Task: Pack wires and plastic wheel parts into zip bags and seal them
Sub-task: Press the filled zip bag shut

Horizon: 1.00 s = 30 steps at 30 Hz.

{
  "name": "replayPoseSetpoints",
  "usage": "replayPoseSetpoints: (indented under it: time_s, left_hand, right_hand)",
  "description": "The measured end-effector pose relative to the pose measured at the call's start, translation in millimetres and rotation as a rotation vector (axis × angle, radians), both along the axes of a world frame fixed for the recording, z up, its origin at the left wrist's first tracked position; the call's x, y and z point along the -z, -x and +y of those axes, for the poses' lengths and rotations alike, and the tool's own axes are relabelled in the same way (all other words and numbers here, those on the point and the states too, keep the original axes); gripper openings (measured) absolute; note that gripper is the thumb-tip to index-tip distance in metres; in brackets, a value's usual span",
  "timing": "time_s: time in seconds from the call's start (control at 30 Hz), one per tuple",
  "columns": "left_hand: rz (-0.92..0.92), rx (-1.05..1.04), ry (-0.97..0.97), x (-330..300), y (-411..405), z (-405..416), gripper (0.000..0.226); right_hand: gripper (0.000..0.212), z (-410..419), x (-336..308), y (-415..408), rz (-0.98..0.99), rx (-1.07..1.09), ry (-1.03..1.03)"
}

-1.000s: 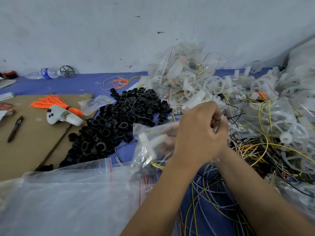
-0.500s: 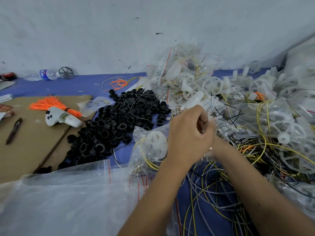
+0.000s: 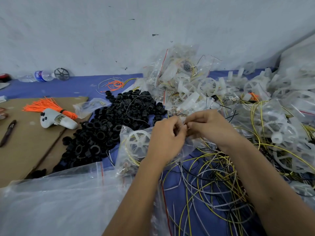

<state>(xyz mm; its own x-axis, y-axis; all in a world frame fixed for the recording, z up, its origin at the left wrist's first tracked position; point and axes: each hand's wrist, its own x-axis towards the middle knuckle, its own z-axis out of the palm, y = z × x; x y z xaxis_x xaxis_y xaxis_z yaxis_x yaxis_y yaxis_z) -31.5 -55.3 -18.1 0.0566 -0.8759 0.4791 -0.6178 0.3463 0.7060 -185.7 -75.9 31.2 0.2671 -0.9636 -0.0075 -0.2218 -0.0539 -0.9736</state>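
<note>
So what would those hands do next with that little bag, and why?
Probably slide the pinch along the top to seal it: both hands pinch the bag's mouth, and a white wheel and yellow wire already sit inside.

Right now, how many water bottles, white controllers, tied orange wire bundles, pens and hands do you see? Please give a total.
Water bottle: 1
White controller: 1
Tied orange wire bundle: 1
Pen: 1
Hands: 2, left hand and right hand, both pinching the zip bag
Total: 6

Black rings point(image 3: 109, 126), orange wire bundle point(image 3: 49, 106), blue cloth point(image 3: 68, 87), yellow wires point(image 3: 213, 184).
</note>
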Motion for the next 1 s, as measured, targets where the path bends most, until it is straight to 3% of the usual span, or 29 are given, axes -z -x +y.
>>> replayPoseSetpoints:
  time_s: [0.13,0.27,0.33,0.47,0.57,0.7,0.83,1.0]
  left_hand:
    - [-0.077,0.021,-0.104,12.0,-0.7,-1.1,0.023]
    - [-0.1,0.013,-0.181,17.1,3.4,-1.8,0.025]
    - [-0.082,0.012,-0.191,15.8,2.0,-3.1,0.027]
    - [-0.066,0.02,-0.197,11.9,3.0,0.2,0.026]
    - [0.023,0.022,-0.191,9.5,1.9,1.0,0.019]
    - [0.059,0.019,-0.197,7.3,1.2,2.4,0.014]
    - [0.094,0.024,-0.195,7.6,-0.2,1.9,0.018]
    - [0.215,0.034,-0.192,4.4,-0.6,2.4,0.019]
  right_hand:
    - [0.019,-6.9,-0.1,2.7,0.027,0.188,0.197]
    - [0.013,-16.5,4.2,0.6,0.43,0.292,0.592]
    - [0.021,-20.3,4.8,-2.2,0.557,0.282,0.71]
    - [0.069,-32.6,7.4,-12.2,0.801,0.121,0.684]
    - [0.081,-41.6,7.0,-16.6,0.937,0.041,0.589]
    - [0.054,-44.1,5.6,-9.0,0.843,0.253,0.652]
    - [0.021,-39.7,6.2,11.4,0.787,0.468,0.581]
    - [0.017,-31.5,-0.1,28.0,0.736,0.473,0.632]
